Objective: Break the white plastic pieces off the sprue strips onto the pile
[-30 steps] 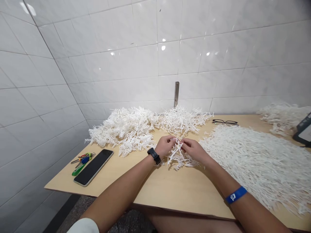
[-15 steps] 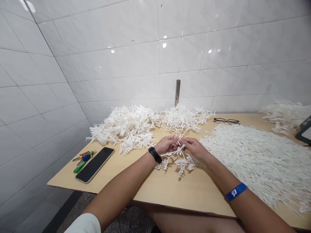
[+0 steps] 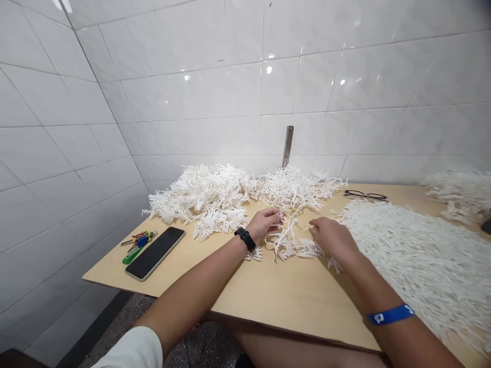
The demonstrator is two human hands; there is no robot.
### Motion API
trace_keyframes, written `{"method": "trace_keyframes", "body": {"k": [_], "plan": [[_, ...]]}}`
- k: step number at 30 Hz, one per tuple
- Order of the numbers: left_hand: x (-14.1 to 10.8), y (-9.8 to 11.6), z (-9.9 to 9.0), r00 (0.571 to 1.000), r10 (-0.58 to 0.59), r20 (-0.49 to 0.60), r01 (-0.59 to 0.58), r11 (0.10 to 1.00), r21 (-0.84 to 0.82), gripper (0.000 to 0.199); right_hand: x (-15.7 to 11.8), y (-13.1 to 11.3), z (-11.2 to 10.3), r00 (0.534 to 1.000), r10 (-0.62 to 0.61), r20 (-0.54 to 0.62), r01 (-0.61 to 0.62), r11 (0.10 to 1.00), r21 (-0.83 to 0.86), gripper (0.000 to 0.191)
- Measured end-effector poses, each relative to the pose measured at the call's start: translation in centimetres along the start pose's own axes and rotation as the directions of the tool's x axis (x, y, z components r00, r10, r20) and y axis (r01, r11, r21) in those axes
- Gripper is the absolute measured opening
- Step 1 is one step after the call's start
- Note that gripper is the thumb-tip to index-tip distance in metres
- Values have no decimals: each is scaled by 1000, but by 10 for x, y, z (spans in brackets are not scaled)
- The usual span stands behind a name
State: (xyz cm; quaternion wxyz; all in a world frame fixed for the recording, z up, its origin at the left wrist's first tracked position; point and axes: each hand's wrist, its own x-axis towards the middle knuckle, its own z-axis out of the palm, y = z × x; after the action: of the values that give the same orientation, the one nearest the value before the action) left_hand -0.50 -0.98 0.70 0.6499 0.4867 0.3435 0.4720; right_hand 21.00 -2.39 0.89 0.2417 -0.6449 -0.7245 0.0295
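My left hand (image 3: 264,224) is closed, with thumb and fingers pinching a white branched plastic sprig (image 3: 284,240). Its thin stems and feathery tips hang below the fingers, over the tabletop. To the right, my right hand (image 3: 333,237) is apart from the left, its fingers loosely bent and nothing visible between them. It hovers beside the left edge of a wide spread of loose white plastic strands (image 3: 414,250). Some feathery tips lie under and beside this hand, and its palm is hidden.
Two heaps of white branched sprigs (image 3: 207,197) lie along the tiled wall. Eyeglasses (image 3: 365,195) rest behind the loose strands. A phone (image 3: 155,254) and a bunch of keys (image 3: 140,243) lie at the left of the wooden table (image 3: 268,301). A metal bracket (image 3: 287,146) stands against the wall.
My right hand has parted from the left and moved right, toward the loose strands. My left hand keeps its pinch on the sprig. The view has shifted slightly.
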Motion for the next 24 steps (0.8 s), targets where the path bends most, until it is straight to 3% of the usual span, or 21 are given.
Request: {"method": "trace_keyframes", "body": {"k": [2,4,9,13,17,20,24], "plan": [[-1,-1,2,1000,7,-2,-7,998,58,39,-3,-12,-3,998,-44,-33,46,997,68,27],[-1,-2,4,1000,13,6,-14,993,117,37,-6,-25,-4,998,-62,-16,64,966,251,42],[-2,-6,7,995,23,93,-44,971,233,31,-9,-41,6,956,-186,225,1,771,637,52],[-3,-6,5,987,31,156,-64,975,213,36,-9,-37,10,925,-252,286,-50,664,746,49],[-6,-7,8,980,23,196,-53,987,150,47,-10,-39,4,939,-249,237,-14,660,751,45],[-7,-7,11,988,74,132,-79,996,34,43,-14,-47,-1,944,-295,149,84,650,756,41],[-5,1,7,993,85,-77,-94,988,-125,37,-16,-54,-1,918,-387,88,197,638,745,38]]}}
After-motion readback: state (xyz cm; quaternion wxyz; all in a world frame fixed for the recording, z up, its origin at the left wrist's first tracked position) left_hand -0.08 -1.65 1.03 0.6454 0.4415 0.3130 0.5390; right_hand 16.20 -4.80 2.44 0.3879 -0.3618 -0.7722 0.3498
